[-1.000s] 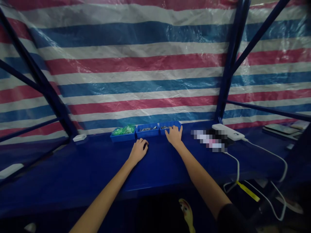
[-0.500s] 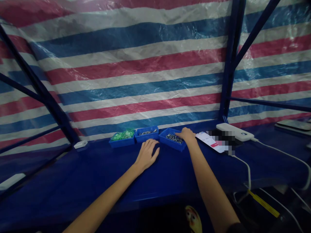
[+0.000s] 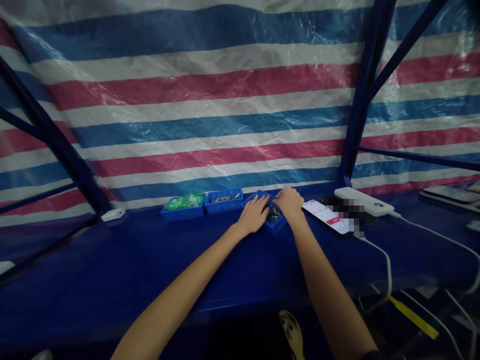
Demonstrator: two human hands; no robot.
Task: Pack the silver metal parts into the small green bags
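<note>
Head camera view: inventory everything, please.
open plastic bins: three, blue, centre row
plastic packets: uncountable, green, left bin
metallic pieces: many, grey, other bins
table: one, blue, foreground
striped sheet: one, red-white-blue, behind
metal frame: one, blue, sides
lit smartphone: one, white, right
plastic devices: three, white, sides
cables: several, white, right
flat devices: several, grey, right
strip: one, yellow, lower right
cartoon figure: one, yellow, bottom
left hand, right hand: two, bare, right bin

Red, white and blue striped sheeting [image 3: 210, 90] behind blue metal frame [image 3: 360, 110]; dim light.
</note>
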